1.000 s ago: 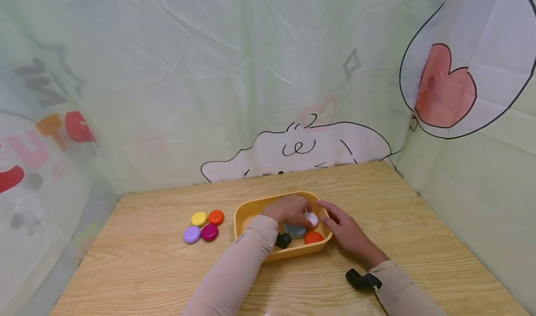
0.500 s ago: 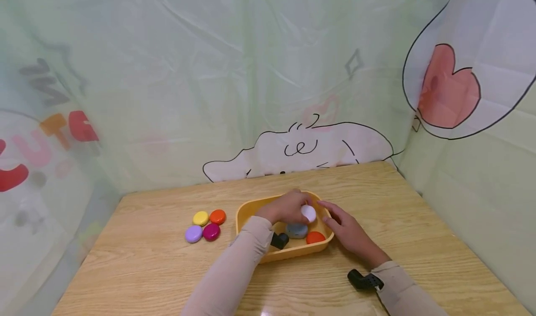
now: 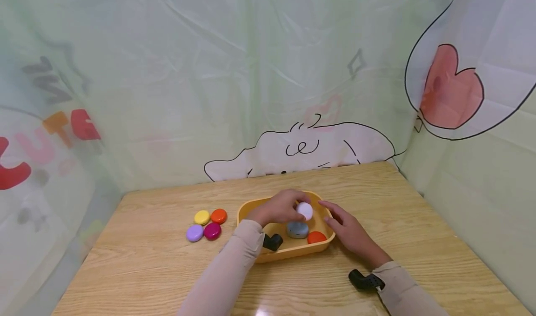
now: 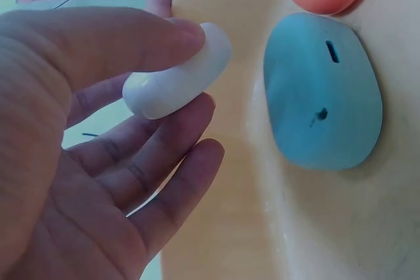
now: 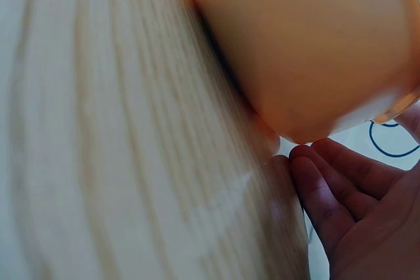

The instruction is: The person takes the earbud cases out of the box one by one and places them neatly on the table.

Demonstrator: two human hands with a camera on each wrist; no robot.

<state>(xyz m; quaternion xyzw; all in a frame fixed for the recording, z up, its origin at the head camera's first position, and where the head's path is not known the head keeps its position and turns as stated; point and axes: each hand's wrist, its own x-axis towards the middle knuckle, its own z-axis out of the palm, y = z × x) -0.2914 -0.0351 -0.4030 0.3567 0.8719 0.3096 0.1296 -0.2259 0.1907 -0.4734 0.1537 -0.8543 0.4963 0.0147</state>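
Observation:
Over the yellow-orange tray (image 3: 293,255), my left hand (image 3: 279,209) pinches a smooth white rounded disc (image 3: 304,211) between thumb and fingers. In the left wrist view that white disc (image 4: 178,77) is held on edge, above the tray floor. Below it lies a blue-grey rounded object (image 3: 298,231); a slot and a small hole show in its side (image 4: 321,90) in the left wrist view. An orange-red disc (image 3: 317,238) sits in the tray's near right corner. My right hand (image 3: 351,234) rests its extended fingers at the tray's right end, with fingertips (image 5: 305,162) low against its outer wall.
Left of the tray, yellow (image 3: 202,217), orange (image 3: 218,216), lilac (image 3: 195,232) and magenta (image 3: 212,231) discs lie grouped on the wooden table (image 3: 138,260). Printed sheeting (image 3: 188,97) hangs behind the table and at both sides.
My left hand has lifted the white disc and drawn it leftward, away from the tray's right end, uncovering more of the blue-grey object. My right hand stays at the tray.

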